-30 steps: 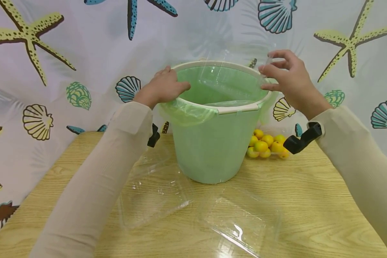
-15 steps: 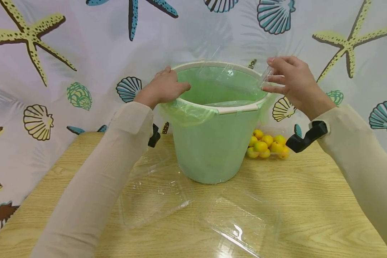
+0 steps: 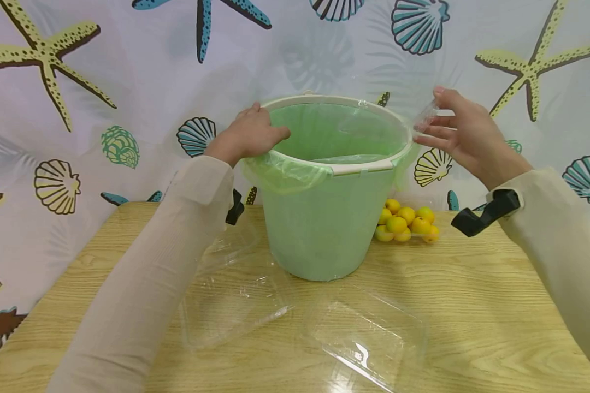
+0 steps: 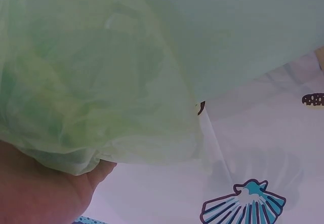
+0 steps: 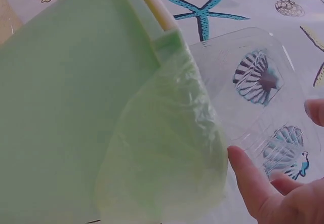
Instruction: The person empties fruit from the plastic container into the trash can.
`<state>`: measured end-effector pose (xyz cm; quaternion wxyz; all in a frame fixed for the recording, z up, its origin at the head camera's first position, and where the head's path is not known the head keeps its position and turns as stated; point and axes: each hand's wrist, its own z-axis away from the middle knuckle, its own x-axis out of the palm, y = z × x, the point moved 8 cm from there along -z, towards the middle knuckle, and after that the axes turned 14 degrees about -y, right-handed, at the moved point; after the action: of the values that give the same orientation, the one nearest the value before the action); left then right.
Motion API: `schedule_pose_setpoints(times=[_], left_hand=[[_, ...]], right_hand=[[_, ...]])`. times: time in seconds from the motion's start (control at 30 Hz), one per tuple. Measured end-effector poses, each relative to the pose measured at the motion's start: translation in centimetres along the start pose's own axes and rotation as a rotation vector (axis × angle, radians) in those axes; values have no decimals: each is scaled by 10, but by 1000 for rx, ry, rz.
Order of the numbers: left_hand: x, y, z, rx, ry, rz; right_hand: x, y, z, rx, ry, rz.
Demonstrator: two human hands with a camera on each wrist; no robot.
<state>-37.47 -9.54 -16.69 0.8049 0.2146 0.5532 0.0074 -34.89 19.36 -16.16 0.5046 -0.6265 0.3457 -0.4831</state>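
A light green bin (image 3: 319, 229) with a cream rim stands on the table, lined with a thin green plastic bag (image 3: 290, 173) folded over its rim. My left hand (image 3: 251, 132) grips the rim at the left, thumb pointing into the opening; in the left wrist view the bag (image 4: 101, 92) covers most of the picture. At the bin's right, my right hand (image 3: 472, 130) holds a clear plastic container (image 5: 217, 64) by its edge. The thumb is above and the fingers spread below, beside the rim. Another clear plastic piece (image 3: 351, 159) shows inside the bin.
Two clear plastic containers (image 3: 366, 333) lie on the wooden table (image 3: 491, 316) in front of the bin, with more clear plastic (image 3: 236, 237) at the left. Small yellow-orange fruits (image 3: 408, 221) sit in clear packaging behind the bin's right side. A patterned sheet (image 3: 147, 82) hangs behind.
My right hand has moved to the right and slightly down, drawing the clear container from over the bin's opening toward its right rim. My left hand has stayed on the rim.
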Motion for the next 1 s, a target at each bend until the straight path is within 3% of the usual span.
schedule_pose_setpoints(times=[0.27,0.8,1.0], left_hand=[[-1,0,1,4,0,9],[0,0,0,4,-2,-20],[0,0,-1,2,-15,-19]], right_hand=[[-22,2,8,-2,-28,-179],[-76,9,34,17,-10,-355],[-96,17,48,-28,-32,-393]])
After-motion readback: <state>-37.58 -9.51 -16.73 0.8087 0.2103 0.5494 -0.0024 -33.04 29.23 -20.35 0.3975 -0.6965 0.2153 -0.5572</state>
